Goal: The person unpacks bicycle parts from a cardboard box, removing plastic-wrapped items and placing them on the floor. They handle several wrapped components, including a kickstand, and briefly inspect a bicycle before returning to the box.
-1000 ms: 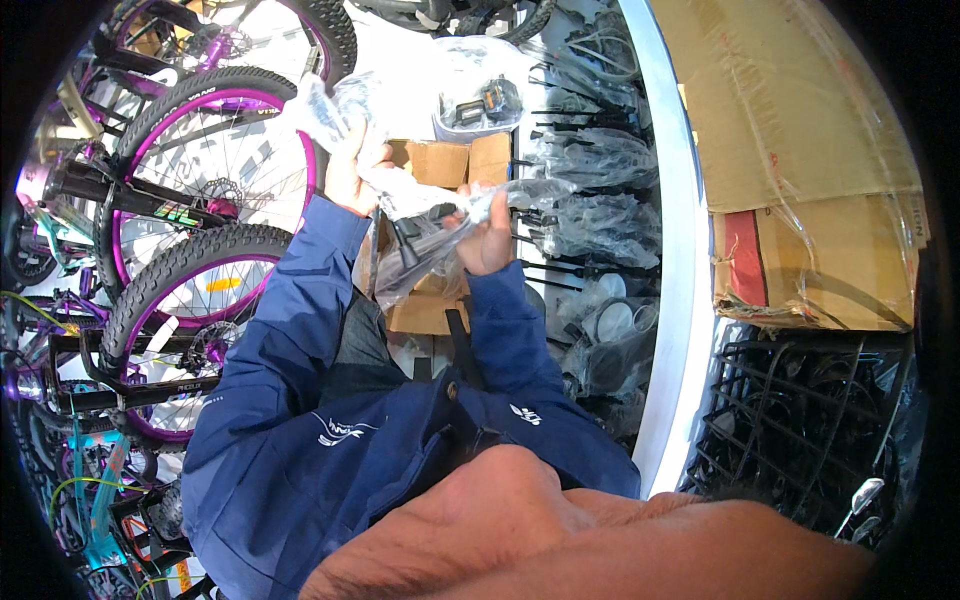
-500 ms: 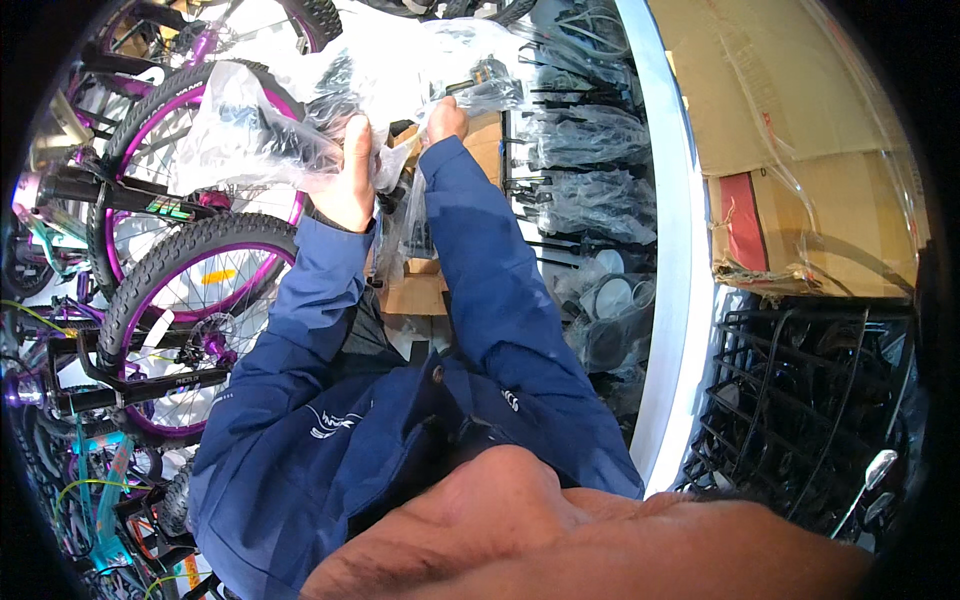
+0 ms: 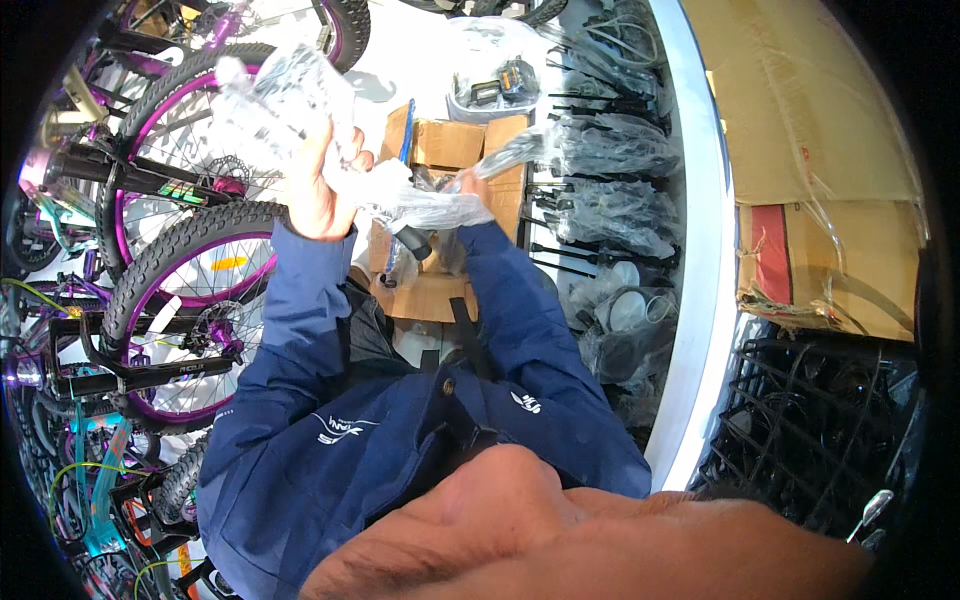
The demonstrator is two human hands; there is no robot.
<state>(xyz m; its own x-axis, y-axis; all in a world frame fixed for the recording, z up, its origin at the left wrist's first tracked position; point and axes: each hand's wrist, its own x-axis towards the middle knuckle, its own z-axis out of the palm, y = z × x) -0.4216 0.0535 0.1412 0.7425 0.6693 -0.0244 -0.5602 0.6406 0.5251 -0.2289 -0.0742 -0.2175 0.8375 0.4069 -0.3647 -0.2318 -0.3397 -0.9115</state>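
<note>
My left hand [image 3: 322, 195] is closed around a bundle in crumpled clear plastic wrap [image 3: 305, 90], which sticks up beyond the fingers into the glare. A short black cylindrical end [image 3: 412, 243] pokes out of the wrap between my hands. What else the plastic covers is too blurred to name. My right hand [image 3: 474, 188] grips a twisted strip of the same plastic [image 3: 515, 150], stretched up and to the right. Below both hands stands an open cardboard box [image 3: 420, 298], with small wrapped parts inside it.
Bicycles with purple-rimmed wheels [image 3: 190, 235] crowd the left side. A clear tub [image 3: 462, 105] with black-and-yellow tools stands beyond the box. Plastic-wrapped black parts [image 3: 610, 215] lie in rows at right, beside a white beam [image 3: 710, 250], a large carton [image 3: 830, 120] and a black wire rack [image 3: 810, 420].
The plastic has been drawn away from over the box and tub, uncovering both. My left hand has shifted left, my right hand lower and to the right. The black end now shows.
</note>
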